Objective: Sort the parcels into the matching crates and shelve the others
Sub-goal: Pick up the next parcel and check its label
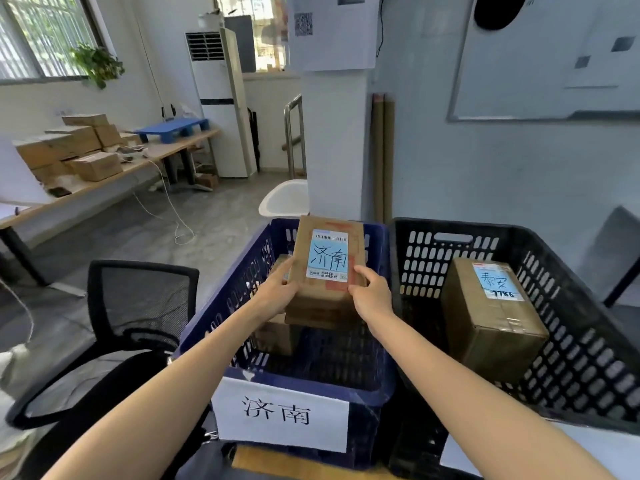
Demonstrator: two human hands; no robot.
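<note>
Left hand (277, 292) grips the left edge of the parcel (327, 261), fingers curled under, thumb on the side. Right hand (372, 296) pinches the near right corner, thumb on top beside the shipping label. The parcel is held between both hands over the blue crate (235, 292), above the rim and tilted, far end higher, label up. The handwritten label reads 济南; the crate tag (280, 414) on the near wall reads the same, so the match looks right. Below the parcel, in the left part of this crate, lie other cartons (277, 337), one at least directly under it; whether they touch I cannot tell. The right part of the crate floor shows bare mesh. Judgement: the step in hand is setting the parcel down. Best to level it first, lower it flat onto the cartons or slide it right onto the bare floor, keep the label up, and release only once it rests, so it does not tip off the stack. To the right, touching or just beside, stands the black crate (588, 341) with a second parcel (491, 323) bearing a different label. Near left: an office chair (138, 306). Far left: a desk (104, 188) carrying stacked boxes (69, 143).
</note>
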